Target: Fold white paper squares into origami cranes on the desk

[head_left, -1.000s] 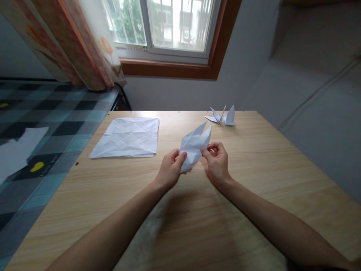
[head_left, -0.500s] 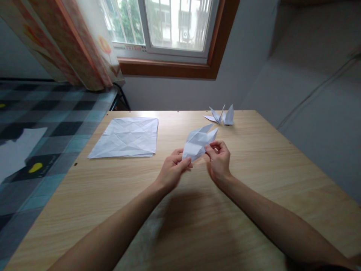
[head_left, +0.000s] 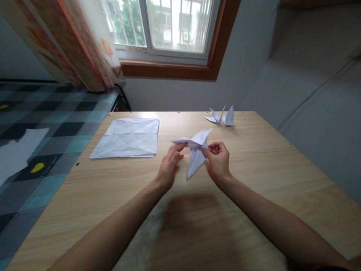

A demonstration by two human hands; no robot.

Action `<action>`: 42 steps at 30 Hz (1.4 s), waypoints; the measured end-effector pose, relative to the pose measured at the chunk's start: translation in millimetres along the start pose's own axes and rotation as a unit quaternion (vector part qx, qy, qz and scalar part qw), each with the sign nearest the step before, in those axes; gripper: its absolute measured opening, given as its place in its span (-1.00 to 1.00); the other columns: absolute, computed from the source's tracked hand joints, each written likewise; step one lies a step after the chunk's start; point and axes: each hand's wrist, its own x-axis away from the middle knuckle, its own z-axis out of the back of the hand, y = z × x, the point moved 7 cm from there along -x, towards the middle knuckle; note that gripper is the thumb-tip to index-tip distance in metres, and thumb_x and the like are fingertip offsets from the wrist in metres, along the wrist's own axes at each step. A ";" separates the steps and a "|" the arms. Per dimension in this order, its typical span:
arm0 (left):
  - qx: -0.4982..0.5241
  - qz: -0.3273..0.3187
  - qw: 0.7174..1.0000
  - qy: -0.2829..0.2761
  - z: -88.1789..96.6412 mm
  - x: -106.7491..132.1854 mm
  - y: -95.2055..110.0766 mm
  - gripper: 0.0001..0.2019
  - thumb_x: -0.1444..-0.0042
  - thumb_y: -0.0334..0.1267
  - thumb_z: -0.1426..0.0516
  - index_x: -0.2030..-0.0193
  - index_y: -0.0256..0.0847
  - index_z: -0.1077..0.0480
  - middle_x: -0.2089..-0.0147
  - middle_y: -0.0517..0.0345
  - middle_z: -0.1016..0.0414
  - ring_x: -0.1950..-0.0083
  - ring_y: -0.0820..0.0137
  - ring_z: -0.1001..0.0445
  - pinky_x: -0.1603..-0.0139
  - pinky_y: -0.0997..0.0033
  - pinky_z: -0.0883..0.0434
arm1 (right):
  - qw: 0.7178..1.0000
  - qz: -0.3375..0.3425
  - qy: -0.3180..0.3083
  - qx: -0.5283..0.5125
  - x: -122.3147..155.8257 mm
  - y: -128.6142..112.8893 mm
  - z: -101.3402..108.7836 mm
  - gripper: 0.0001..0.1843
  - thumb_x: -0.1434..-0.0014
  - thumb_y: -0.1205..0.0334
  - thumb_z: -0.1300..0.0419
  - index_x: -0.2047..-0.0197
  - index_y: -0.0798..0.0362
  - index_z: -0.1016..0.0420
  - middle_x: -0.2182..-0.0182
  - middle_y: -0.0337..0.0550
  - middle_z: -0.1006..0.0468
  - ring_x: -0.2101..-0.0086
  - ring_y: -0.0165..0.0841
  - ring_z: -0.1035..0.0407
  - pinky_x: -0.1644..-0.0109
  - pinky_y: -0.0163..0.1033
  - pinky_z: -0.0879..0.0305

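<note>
A white folded paper crane point(head_left: 197, 158) is held above the table between my two hands, one flap pointing down towards me and another stretching left. My right hand point(head_left: 219, 158) pinches its right side between thumb and curled fingers. At the left flap, the fingertips of my left hand point(head_left: 169, 165) touch the paper from below, the thumb standing apart from them. What lies behind the crane's body is hidden.
Creased white paper sheets point(head_left: 129, 137) lie stacked at the table's far left. Another folded paper crane point(head_left: 221, 117) stands near the back edge. Beyond the table's left side, torn white paper point(head_left: 22, 150) rests on a checked bedspread point(head_left: 56, 124). A window point(head_left: 175, 30) is behind.
The crane has gone from a flatter shape to one with flaps spread left and downward. My left hand has let go its thumb pinch and shifted slightly left; the right hand keeps its pinch.
</note>
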 end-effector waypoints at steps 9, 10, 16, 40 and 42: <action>-0.174 -0.097 0.955 0.218 30.0 5.7 23.5 -0.49 0.08 -0.06 -0.35 0.03 -0.11 -0.27 -0.25 -0.06 -0.32 -0.22 0.15 -0.36 -0.17 0.12 -0.31 | 0.996 0.062 -0.036 0.049 8.1 -9.6 -3.5 -0.69 0.08 0.30 -0.38 0.34 0.01 -0.32 0.46 -0.39 -0.33 0.44 -0.46 -0.24 0.33 -0.32 -0.20; -0.207 -0.117 0.949 0.208 26.9 7.9 29.8 -0.52 0.05 -0.07 -0.34 0.04 -0.13 -0.31 -0.22 -0.05 -0.36 -0.25 0.14 -0.33 -0.20 0.12 -0.29 | 0.995 0.075 -0.039 0.049 11.2 -13.1 -4.9 -0.71 0.06 0.30 -0.38 0.33 0.00 -0.33 0.45 -0.38 -0.33 0.43 -0.45 -0.25 0.31 -0.31 -0.21; -0.156 -0.029 0.987 0.020 -1.2 8.3 18.5 -0.69 -0.07 -0.04 -0.24 0.17 -0.23 -0.45 0.30 0.14 -0.52 0.30 0.34 -0.47 0.26 0.39 -0.40 | 0.987 0.094 -0.128 0.018 28.3 -25.4 -22.0 -0.67 0.04 0.30 -0.41 0.26 -0.05 -0.36 0.36 -0.32 -0.39 0.32 -0.39 -0.34 0.18 -0.25 -0.33; -0.041 0.066 0.996 0.050 5.0 1.9 -1.2 -0.50 -0.06 0.21 -0.17 0.51 -0.26 -0.43 0.58 0.23 -0.31 0.57 0.50 -0.17 0.60 0.48 -0.09 | 0.971 -0.059 -0.232 -0.020 24.0 7.2 -31.5 -0.58 -0.18 -0.19 -0.21 0.35 0.02 -0.51 0.45 -0.24 -0.49 0.37 -0.33 -0.36 0.25 -0.25 -0.32; -0.040 0.063 0.996 0.048 3.6 1.5 -0.1 -0.48 -0.09 0.22 -0.13 0.55 -0.25 -0.40 0.62 0.25 -0.26 0.60 0.50 -0.14 0.60 0.48 -0.08 | 0.970 -0.064 -0.233 -0.025 24.4 7.2 -31.8 -0.57 -0.19 -0.20 -0.18 0.38 0.02 -0.51 0.48 -0.24 -0.48 0.39 -0.33 -0.35 0.25 -0.25 -0.32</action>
